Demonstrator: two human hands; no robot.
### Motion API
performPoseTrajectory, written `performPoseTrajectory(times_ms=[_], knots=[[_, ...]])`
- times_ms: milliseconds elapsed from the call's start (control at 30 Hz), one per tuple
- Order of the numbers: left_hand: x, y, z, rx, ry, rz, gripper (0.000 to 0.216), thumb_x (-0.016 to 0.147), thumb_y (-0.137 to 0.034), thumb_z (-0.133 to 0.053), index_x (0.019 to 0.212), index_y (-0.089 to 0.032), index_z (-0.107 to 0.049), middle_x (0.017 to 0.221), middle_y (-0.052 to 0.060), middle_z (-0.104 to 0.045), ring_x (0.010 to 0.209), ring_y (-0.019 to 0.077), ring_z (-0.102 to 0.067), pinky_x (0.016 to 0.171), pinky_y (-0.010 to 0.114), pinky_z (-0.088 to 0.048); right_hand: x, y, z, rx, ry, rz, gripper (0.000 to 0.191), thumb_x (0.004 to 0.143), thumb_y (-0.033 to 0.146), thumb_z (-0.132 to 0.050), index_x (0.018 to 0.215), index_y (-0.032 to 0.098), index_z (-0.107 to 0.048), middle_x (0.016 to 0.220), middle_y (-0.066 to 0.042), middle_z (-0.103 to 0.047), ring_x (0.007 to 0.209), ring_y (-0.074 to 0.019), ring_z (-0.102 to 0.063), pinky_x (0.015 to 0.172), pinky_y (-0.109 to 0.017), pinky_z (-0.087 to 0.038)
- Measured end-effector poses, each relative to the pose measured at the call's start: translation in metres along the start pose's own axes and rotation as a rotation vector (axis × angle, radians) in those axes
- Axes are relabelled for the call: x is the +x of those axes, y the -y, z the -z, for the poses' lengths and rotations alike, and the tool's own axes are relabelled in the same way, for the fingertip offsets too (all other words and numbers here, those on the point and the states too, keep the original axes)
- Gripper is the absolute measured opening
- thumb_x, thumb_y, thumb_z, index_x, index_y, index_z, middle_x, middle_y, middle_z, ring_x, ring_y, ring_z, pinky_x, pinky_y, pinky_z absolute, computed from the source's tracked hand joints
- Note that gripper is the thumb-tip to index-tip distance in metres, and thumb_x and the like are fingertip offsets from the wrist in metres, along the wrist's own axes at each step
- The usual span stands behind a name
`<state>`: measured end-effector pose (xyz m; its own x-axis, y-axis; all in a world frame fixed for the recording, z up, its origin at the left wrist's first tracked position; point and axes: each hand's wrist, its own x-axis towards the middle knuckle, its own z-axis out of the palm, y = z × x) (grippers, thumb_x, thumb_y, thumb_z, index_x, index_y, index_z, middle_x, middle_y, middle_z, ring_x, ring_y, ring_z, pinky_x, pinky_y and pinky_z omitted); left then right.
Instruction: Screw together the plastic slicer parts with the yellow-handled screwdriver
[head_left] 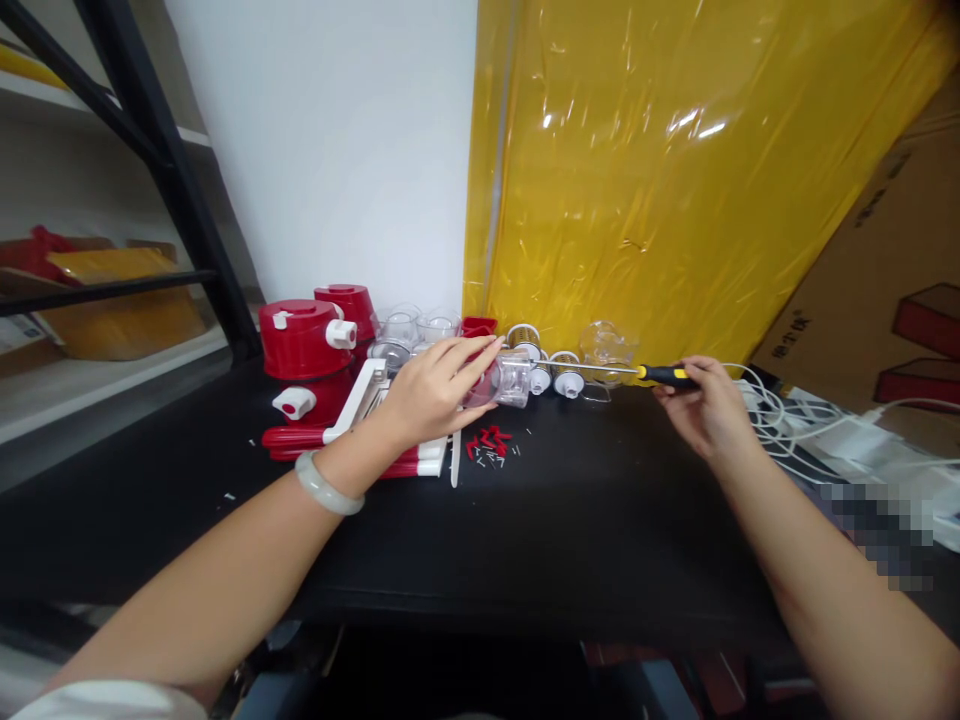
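My left hand grips a clear plastic cup-like part lying on its side above the black table, fingers over the top and thumb below. Something red shows through it near my fingers. My right hand is closed on the black and yellow handle of a long screwdriver. Its shaft points left, and the tip reaches the open right end of the clear part; whether it touches a screw is hidden. Below the clear part lie small red pieces and several tiny screws.
Red housings with white knobs stand at the left back, beside red-and-white handles. Clear cups and cylindrical filters line the back. White cables and a cardboard box are at right.
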<state>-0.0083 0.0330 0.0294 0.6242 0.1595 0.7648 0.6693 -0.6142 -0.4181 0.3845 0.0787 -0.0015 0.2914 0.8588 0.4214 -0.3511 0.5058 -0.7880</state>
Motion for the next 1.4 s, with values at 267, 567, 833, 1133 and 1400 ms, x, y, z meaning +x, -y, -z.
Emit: performPoseTrajectory(times_ms=[267, 567, 833, 1133, 1400], knots=[[-0.001, 0.002, 0.000, -0.027, -0.035, 0.109, 0.079, 0.090, -0.039, -0.073, 0.155, -0.012, -0.038, 0.138, 0.023, -0.061, 0.123, 0.0373, -0.062, 0.099, 0.052, -0.057, 0.001, 0.008, 0.005, 0.069, -0.051, 0.030, 0.016, 0.063, 0.016, -0.069, 0.070, 0.027, -0.060, 0.074, 0.002, -0.062, 0.068, -0.0145, -0.055, 0.055, -0.027, -0.045], [0.000, -0.002, 0.000, -0.023, -0.066, 0.112, 0.080, 0.090, -0.043, -0.073, 0.155, -0.012, -0.038, 0.136, 0.022, -0.061, 0.123, 0.0359, -0.062, 0.100, 0.049, -0.057, -0.007, 0.000, -0.006, 0.038, -0.006, 0.030, 0.017, 0.063, 0.014, -0.071, 0.072, 0.025, -0.062, 0.076, 0.001, -0.063, 0.069, -0.0144, -0.056, 0.055, -0.025, -0.043], [-0.001, -0.004, 0.000, -0.013, -0.035, 0.102, 0.077, 0.091, -0.041, -0.072, 0.154, -0.010, -0.039, 0.138, 0.023, -0.061, 0.126, 0.0359, -0.061, 0.103, 0.049, -0.055, -0.010, -0.002, -0.011, 0.021, 0.039, 0.090, 0.019, 0.061, 0.015, -0.073, 0.073, 0.025, -0.062, 0.077, 0.001, -0.064, 0.071, -0.0139, -0.057, 0.056, -0.024, -0.045], [-0.002, 0.000, -0.001, 0.052, -0.004, 0.088, 0.074, 0.092, -0.041, -0.070, 0.153, -0.009, -0.040, 0.137, 0.022, -0.062, 0.124, 0.0354, -0.062, 0.100, 0.047, -0.056, -0.008, -0.001, 0.000, -0.209, 0.123, 0.155, 0.022, 0.076, 0.044, -0.078, 0.079, 0.024, -0.068, 0.075, -0.001, -0.064, 0.064, -0.0145, -0.061, 0.051, -0.026, -0.050], [-0.001, -0.001, -0.001, 0.071, -0.014, 0.082, 0.076, 0.092, -0.039, -0.071, 0.155, -0.012, -0.037, 0.137, 0.021, -0.062, 0.124, 0.0350, -0.062, 0.100, 0.047, -0.057, -0.007, -0.006, 0.003, -0.463, 0.007, 0.154, 0.048, 0.080, 0.069, -0.072, 0.077, 0.022, -0.063, 0.057, 0.003, -0.053, 0.042, -0.0089, -0.044, 0.036, -0.021, -0.034]])
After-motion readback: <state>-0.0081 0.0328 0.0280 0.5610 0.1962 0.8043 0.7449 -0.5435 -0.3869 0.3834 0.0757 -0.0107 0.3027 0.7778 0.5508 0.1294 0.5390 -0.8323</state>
